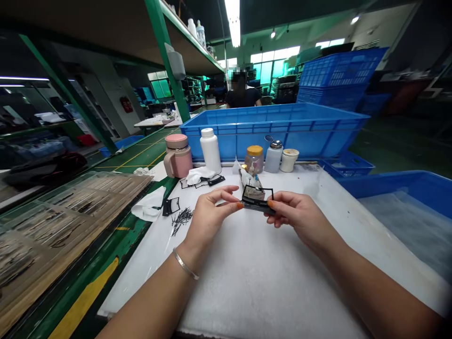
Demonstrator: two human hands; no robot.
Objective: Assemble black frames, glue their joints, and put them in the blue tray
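A thin black rectangular frame part [257, 197] is held between both hands above the white padded mat [254, 282]. My left hand [212, 212] pinches its left end with thumb and fingers. My right hand [294, 212] grips its right end, fingers curled under it. A silver bracelet sits on my left wrist. On the mat to the left lies a pile of thin black pins [181, 217] next to another black frame piece [172, 206].
A pink mug [177, 155], white bottle [211, 150], yellow-lidded jar [254, 159], a dispenser bottle [273, 155] and a small cup [289, 160] stand before a big blue crate [275, 127]. White cloths [150, 207] and trays of parts [70, 212] lie left. Another blue bin [409, 207] sits right. A person stands behind.
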